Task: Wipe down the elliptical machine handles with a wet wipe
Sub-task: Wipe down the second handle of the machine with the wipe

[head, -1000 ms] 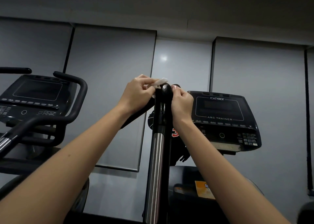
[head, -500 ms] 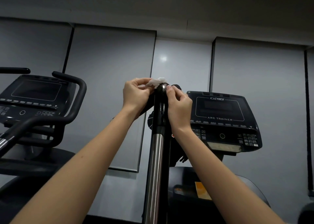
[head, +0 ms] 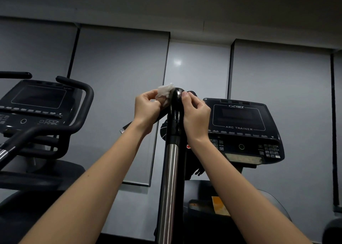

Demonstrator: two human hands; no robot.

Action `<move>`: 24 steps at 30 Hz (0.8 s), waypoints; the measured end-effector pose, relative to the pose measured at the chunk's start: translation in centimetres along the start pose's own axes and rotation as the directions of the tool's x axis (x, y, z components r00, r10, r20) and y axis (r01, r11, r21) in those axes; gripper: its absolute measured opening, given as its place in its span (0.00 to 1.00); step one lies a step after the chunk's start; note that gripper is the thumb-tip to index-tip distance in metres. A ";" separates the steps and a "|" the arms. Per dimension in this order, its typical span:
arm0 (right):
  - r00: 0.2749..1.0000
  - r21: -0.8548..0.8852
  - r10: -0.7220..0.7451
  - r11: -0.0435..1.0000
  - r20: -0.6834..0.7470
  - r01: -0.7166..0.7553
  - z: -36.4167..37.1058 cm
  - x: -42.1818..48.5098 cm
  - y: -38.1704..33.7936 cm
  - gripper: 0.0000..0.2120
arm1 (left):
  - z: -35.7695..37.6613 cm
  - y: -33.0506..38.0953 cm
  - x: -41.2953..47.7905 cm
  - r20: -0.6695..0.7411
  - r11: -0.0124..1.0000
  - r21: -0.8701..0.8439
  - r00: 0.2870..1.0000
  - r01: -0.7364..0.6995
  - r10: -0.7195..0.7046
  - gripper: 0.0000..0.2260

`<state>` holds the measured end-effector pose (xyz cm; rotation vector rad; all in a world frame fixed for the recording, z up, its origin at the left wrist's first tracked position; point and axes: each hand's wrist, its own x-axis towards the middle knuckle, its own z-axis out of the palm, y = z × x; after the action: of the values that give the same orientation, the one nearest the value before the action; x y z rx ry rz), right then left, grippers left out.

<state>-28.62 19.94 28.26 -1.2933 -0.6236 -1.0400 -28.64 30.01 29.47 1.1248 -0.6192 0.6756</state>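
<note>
1. The upright elliptical handle (head: 176,112), glossy black at its rounded top with a brushed chrome tube below, rises through the middle of the view.
2. The left hand (head: 148,108) sits at 9 o'clock of the handle's top. Its fingers (head: 154,100) and thumb are curled and pinch a crumpled white wet wipe (head: 164,92).
3. The wet wipe lies against the black top at about 10 o'clock, bunched above the left hand.
4. The right hand (head: 196,118) sits at 3 o'clock of the handle. Its thumb tip presses the black top and its other fingers curl round behind. Whether they touch the wipe there cannot be told.
5. A black console (head: 240,125) marked CYBEX ARC TRAINER stands at 3 o'clock of the handle, behind the right hand.
6. A second machine (head: 37,99) with a dark screen and a curved black handlebar (head: 87,110) stands at 9 o'clock, well apart.
</note>
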 end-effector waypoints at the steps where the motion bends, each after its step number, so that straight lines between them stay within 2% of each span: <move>1: 1.000 0.006 0.005 1.000 -0.001 -0.005 0.0 0.0 0.0 0.32 | -0.1 0.1 -0.9 0.010 1.000 -0.011 1.000 -0.020 0.020 0.09; 4: 1.000 0.011 0.016 1.000 0.001 -0.016 -0.2 0.1 0.0 0.28 | -0.1 0.2 -3.0 -0.001 0.995 -0.020 0.995 -0.096 0.096 0.03; 7: 1.000 0.010 -0.005 1.000 -0.003 0.005 -0.3 0.0 -0.2 0.24 | 0.3 -0.1 -2.8 -0.043 0.989 -0.003 0.988 -0.149 0.149 0.02; 11: 1.000 0.010 -0.006 1.000 -0.004 0.006 -0.1 -0.2 -0.2 0.24 | 0.7 -0.8 -0.8 -0.108 0.904 0.246 0.917 -0.349 0.383 0.08; 15: 1.000 0.029 -0.018 0.999 -0.001 0.018 -0.2 -0.2 -0.1 0.19 | 0.8 -1.4 0.6 -0.103 0.833 0.358 0.869 -0.422 0.484 0.07; 17: 1.000 0.033 -0.019 0.999 -0.006 0.020 -0.2 -0.2 -0.1 0.18 | 0.9 -1.6 1.4 -0.114 0.805 0.412 0.852 -0.427 0.510 0.08; 19: 1.000 0.026 0.007 1.000 -0.022 -0.007 -0.1 -0.2 -0.1 0.22 | 1.0 -2.0 2.5 -0.129 0.798 0.460 0.860 -0.389 0.494 0.07; 22: 1.000 0.023 0.010 1.000 -0.023 -0.010 -0.2 -0.1 0.0 0.19 | 0.9 -2.9 3.9 -0.177 0.830 0.488 0.901 -0.268 0.396 0.04; 24: 1.000 0.033 0.006 0.999 -0.025 -0.005 -0.2 -0.1 0.0 0.18 | 0.7 -2.9 4.5 -0.198 0.859 0.480 0.932 -0.178 0.304 0.06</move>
<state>-28.71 19.74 28.16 -1.2508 -0.6158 -1.0358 -23.56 29.28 31.30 1.3679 -0.3775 1.2197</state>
